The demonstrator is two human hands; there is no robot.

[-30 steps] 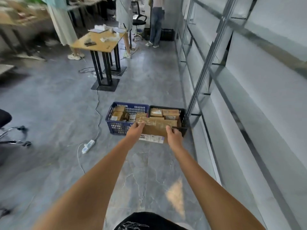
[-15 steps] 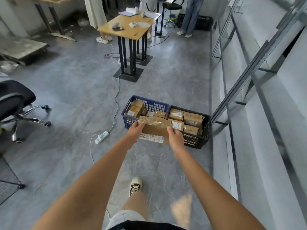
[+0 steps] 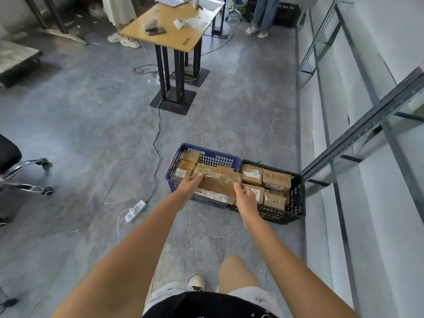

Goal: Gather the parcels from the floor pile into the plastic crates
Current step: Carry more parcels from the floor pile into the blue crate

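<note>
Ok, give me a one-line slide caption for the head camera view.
Both hands, left hand and right hand, hold a taped cardboard parcel over the blue crate beside the black crate.

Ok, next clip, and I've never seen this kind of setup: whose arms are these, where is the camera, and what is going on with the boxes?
There is no machine here. A person wears one wide-angle camera on the head, so you look forward and down along their own bare arms; the lens bends the straight edges.

The left hand and right hand grip the two ends of one taped cardboard parcel, held above two plastic crates on the grey floor. The blue crate sits on the left, the black crate beside it on the right. Both already hold cardboard parcels.

Around them are a power strip with its cord, a wooden table, part of an office chair and metal shelving along the right.
</note>
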